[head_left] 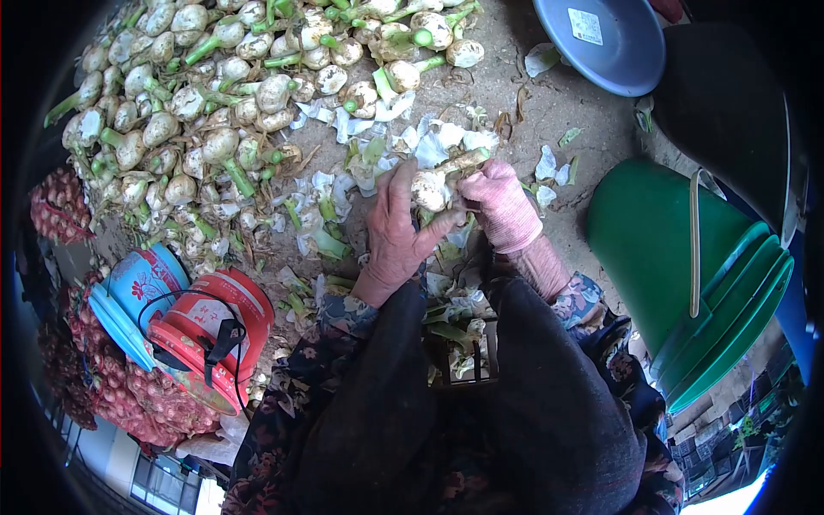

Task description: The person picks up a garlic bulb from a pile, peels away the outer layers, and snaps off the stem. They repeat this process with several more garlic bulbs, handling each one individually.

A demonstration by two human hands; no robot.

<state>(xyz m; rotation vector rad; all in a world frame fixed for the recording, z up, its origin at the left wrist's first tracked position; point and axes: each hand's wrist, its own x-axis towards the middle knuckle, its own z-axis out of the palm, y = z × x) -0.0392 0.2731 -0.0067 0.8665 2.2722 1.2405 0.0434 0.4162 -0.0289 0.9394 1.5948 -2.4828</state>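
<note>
I'm watching the left hand (396,225) grasping a round, papery garlic bulb (431,191); the right hand (503,206) is clenching beside it, a smooth green bucket (657,249) showing farther right.

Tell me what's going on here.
A seated person has a pale bulb with a short stalk between both hands. The left hand holds it, and the right hand is curled against its other side; its exact grip is hard to make out. Loose skins and trimmings litter the ground nearby. A large pile of similar bulbs lies ahead and to the left.
</note>
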